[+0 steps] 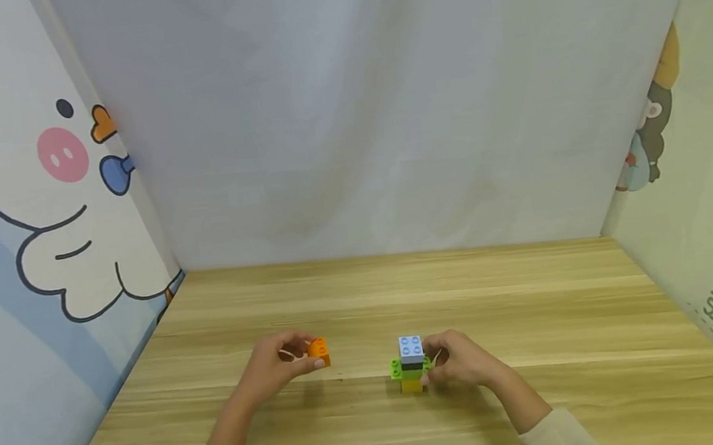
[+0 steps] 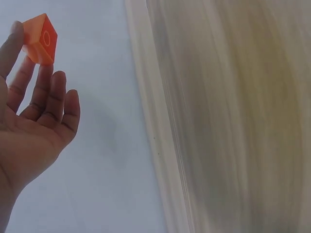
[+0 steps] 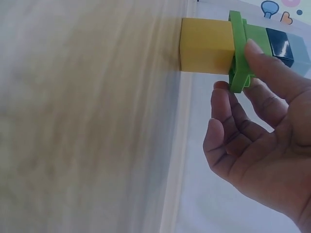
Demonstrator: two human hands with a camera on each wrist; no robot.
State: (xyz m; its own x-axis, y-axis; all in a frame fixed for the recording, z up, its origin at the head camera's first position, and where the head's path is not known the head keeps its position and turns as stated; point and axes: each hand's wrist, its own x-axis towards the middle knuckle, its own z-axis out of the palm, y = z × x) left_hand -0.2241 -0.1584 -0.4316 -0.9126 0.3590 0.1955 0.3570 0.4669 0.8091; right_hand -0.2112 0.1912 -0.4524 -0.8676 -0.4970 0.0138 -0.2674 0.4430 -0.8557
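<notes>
A small orange brick (image 1: 318,350) is pinched at the fingertips of my left hand (image 1: 280,365), just above the wooden table (image 1: 365,301); the left wrist view shows the orange brick (image 2: 41,39) held by the fingertips (image 2: 19,46). To its right stands a little brick tower (image 1: 412,364): yellow at the bottom, green, black, then light blue on top. My right hand (image 1: 459,360) grips the tower from its right side. In the right wrist view, the fingers (image 3: 265,63) hold the green brick (image 3: 239,51) above the yellow brick (image 3: 204,45).
White cloth hangs behind the table. Cartoon-printed panels (image 1: 36,213) close in the left and right sides. The tabletop stretches bare behind the hands to the back edge.
</notes>
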